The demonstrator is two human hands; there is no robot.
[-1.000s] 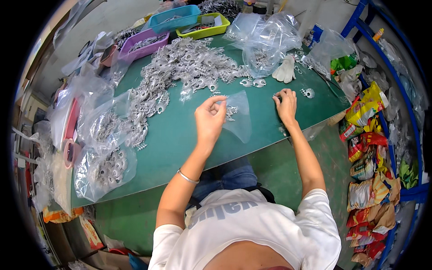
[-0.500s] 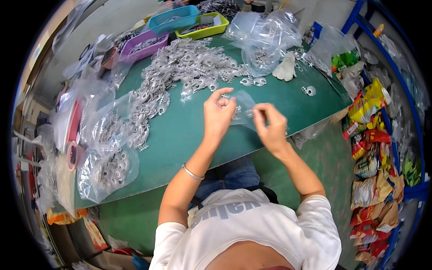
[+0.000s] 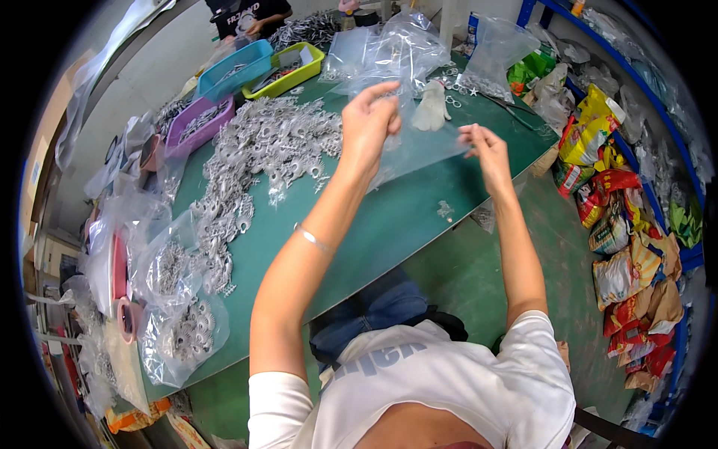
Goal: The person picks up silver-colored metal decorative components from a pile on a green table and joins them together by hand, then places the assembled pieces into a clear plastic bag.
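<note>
Stretched between my two hands over the green table is a clear plastic bag (image 3: pixel 419 150). My left hand (image 3: pixel 369 123) is closed, its fingers curled at the bag's left side; the exact grip is partly hidden. At the bag's right corner my right hand (image 3: pixel 488 148) pinches the film between thumb and fingers. Close to the table's front edge, below the bag, lies a small silvery piece (image 3: pixel 445 209). A big heap of grey metal scalloped pieces (image 3: pixel 262 135) spreads left of my left hand. Beyond the bag rests a white glove (image 3: pixel 431 107).
Purple (image 3: pixel 198 126), blue (image 3: pixel 235 71) and lime-green (image 3: pixel 288 71) trays stand at the back left. Filled clear bags (image 3: pixel 187 329) lie at the left edge. More plastic bags (image 3: pixel 404 49) sit at the back. Colourful packets (image 3: pixel 628 247) fill a blue rack at right. Another person (image 3: pixel 254 15) is at the far side.
Both hands have moved forward and apart, drawing the plastic film out wider between them. The small silvery piece now shows on the table near the edge. The view has shifted.
</note>
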